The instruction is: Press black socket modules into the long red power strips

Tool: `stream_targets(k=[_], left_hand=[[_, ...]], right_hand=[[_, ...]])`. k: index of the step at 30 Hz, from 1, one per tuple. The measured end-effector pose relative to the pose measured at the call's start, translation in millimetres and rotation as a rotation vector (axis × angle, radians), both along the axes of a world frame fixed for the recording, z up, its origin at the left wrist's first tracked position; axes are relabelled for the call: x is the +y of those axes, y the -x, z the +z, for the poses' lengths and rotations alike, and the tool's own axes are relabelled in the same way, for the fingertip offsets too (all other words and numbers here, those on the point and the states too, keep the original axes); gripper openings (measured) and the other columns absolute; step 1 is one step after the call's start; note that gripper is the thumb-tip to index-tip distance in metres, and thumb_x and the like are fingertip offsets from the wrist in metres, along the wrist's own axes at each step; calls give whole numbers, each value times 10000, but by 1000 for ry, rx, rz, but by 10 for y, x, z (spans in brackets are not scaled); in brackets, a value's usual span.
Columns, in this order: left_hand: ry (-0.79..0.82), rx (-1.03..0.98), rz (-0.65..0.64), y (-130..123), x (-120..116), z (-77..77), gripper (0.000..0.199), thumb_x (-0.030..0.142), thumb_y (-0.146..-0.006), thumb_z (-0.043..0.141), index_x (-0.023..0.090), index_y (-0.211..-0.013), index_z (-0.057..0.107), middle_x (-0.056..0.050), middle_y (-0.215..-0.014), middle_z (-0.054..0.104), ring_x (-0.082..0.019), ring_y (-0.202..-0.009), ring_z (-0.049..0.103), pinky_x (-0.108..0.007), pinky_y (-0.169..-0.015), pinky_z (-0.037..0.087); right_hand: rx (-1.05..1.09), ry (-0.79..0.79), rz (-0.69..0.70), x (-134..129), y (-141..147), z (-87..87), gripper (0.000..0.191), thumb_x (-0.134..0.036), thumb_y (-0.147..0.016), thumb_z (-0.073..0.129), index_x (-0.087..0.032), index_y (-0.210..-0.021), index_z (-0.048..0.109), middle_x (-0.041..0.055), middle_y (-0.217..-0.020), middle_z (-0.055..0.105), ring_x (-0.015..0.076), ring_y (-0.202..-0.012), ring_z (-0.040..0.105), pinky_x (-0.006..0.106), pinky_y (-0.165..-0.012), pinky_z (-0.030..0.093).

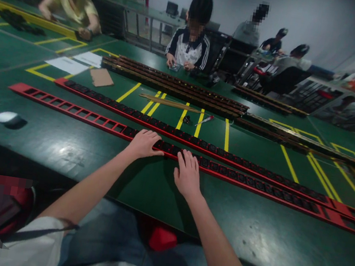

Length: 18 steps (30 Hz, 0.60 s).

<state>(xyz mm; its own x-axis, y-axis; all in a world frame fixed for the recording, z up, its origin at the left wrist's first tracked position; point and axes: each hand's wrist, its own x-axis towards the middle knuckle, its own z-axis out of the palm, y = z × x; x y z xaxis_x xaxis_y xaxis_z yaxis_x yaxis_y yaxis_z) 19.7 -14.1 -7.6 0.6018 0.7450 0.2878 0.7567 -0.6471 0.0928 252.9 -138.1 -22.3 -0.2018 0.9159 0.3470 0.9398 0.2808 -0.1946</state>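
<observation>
Across the green table in front of me lie two long, narrow red frames side by side. The near red frame (pixel 67 108) has open slots toward its left end and square black pieces (pixel 233 174) seated along its middle and right. My left hand (pixel 144 144) rests on this frame, fingers over the black pieces and thumb apart on the near edge. A little to the right, my right hand (pixel 189 172) lays its spread fingertips on the same frame. Just beyond, the far red frame (pixel 193 140) is filled with black pieces along most of its length. What lies under my fingers is hidden.
Long dark rails (pixel 177 86) lie stacked farther back. A screwdriver (pixel 205 120), a small black part (pixel 186 119), cardboard (pixel 101 77) and white paper sheets (pixel 67 64) are nearer. At left is a white round object (pixel 6 117). Two people sit across the table.
</observation>
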Motion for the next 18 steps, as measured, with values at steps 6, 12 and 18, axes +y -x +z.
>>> stream_targets(k=[6, 12, 18], left_hand=[[19, 19, 11, 57, 9, 11, 541, 665, -934, 666, 200, -1209, 699, -122, -1203, 750, -302, -1111, 681, -423, -929, 470], [26, -7, 25, 43, 4, -8, 458, 592, -927, 700, 234, -1212, 701, -104, -1201, 753, -300, -1111, 684, -433, -916, 485], [40, -21, 33, 49, 17, -23, 466, 605, -914, 707, 230, -1191, 700, -103, -1197, 749, -307, -1115, 684, -445, -924, 480]], right_hand=[[-49, 38, -34, 53, 78, 139, 508, -195, -984, 537, -81, -1477, 588, 211, -1612, 507, 346, -1523, 445, 584, -1283, 319], [-37, 19, 33, 284, 268, 199, 494, -198, -995, 530, -115, -1478, 587, 181, -1640, 481, 332, -1545, 412, 577, -1298, 274], [9, 50, 77, 286, 285, 65, 597, -190, -988, 536, -129, -1581, 492, 157, -1666, 452, 320, -1564, 377, 567, -1315, 234]])
